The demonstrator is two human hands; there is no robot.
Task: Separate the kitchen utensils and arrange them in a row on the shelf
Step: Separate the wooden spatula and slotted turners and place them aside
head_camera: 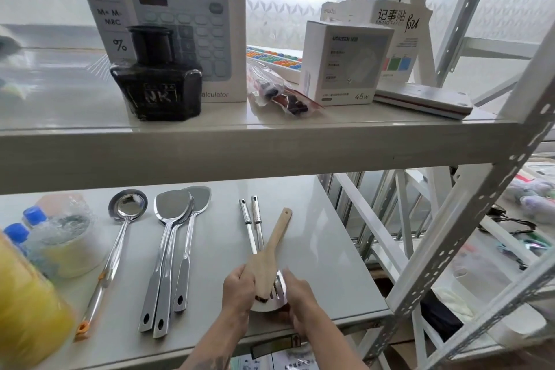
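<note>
bare shelf [324,237] right of hands; spatulas [171,252] crowd the left.

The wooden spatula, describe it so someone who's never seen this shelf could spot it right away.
On the lower shelf, right of the steel ladle and the stacked turners, both hands meet. The wooden spatula lies there across two steel handles, the only pale wood utensil.

ladle [127,207]: showing polished, mirror-bright metal
turners [174,210]: gleaming as smooth steel
spatula [268,258]: looking like pale matt wood
shelf [324,237]: shining faintly, smooth grey-white
</note>
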